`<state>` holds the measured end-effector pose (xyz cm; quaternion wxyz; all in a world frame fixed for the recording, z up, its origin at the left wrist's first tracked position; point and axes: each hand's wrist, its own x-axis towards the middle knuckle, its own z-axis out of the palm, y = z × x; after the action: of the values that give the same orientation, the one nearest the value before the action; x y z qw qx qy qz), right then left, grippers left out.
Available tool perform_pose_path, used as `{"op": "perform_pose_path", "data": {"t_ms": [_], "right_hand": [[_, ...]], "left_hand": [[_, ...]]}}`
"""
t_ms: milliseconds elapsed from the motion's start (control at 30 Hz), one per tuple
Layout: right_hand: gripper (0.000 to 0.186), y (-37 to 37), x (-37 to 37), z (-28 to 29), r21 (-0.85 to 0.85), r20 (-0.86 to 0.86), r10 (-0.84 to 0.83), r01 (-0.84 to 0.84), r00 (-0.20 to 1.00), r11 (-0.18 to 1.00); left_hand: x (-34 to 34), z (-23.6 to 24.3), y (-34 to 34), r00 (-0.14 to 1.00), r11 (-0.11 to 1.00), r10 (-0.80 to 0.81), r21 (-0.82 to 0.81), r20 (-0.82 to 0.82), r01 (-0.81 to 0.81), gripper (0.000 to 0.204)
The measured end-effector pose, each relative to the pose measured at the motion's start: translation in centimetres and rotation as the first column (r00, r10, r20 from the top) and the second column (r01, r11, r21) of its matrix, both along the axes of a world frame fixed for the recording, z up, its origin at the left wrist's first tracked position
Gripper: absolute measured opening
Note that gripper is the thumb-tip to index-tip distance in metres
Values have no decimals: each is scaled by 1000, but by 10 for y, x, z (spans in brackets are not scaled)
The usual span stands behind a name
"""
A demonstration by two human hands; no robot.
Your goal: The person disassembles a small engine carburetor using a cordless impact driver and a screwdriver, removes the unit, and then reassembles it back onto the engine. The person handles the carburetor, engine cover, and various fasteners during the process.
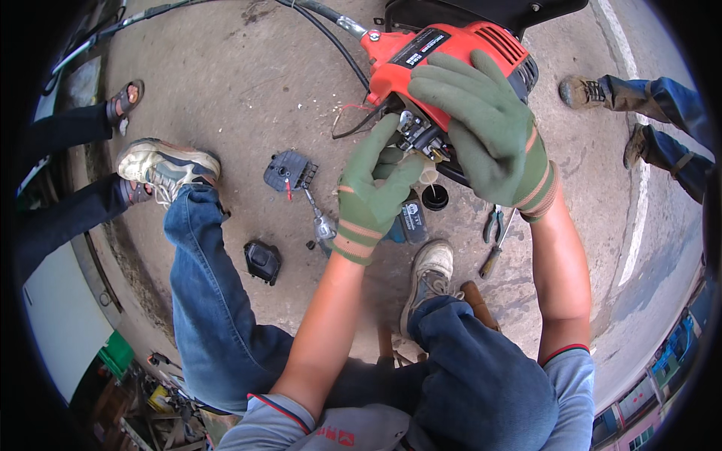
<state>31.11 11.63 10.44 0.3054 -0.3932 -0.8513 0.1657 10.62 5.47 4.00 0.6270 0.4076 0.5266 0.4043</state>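
Note:
A red engine housing (398, 75), joined to a metal shaft, lies in front of me at the top. A metal carburetor (423, 139) sits exposed on its near side. My left hand (370, 188), in a green glove with striped cuff, closes its fingers around the carburetor's left and lower side. The gloved right hand (492, 131) lies against the red housing with its fingers stretched out, holding nothing. Below the carburetor is a small translucent bulb-like part (429, 174), partly hidden by the left fingers.
On the concrete lie a dark grey plastic part (284, 171), a black cover (262, 261), a power screwdriver (325, 225), a round black cap (435, 197), pliers (493, 224) and a screwdriver (491, 262). Other people's feet stand left, in sandals (124, 101), and right, in boots (580, 92).

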Motion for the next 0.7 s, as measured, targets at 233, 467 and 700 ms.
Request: {"op": "perform_pose_path", "data": {"t_ms": [233, 467, 700], "right_hand": [[44, -8, 16, 2, -294, -334, -156, 54, 930, 954], [45, -104, 54, -44, -520, -695, -616, 333, 371, 787], [108, -213, 12, -154, -876, -167, -725, 237, 668, 420]], "left_hand": [[-79, -34, -9, 934, 973, 229, 33, -274, -229, 47], [-126, -36, -11, 877, 967, 209, -44, -432, -252, 45], [-182, -31, 13, 756, 910, 342, -3, -558, -414, 47]]}}
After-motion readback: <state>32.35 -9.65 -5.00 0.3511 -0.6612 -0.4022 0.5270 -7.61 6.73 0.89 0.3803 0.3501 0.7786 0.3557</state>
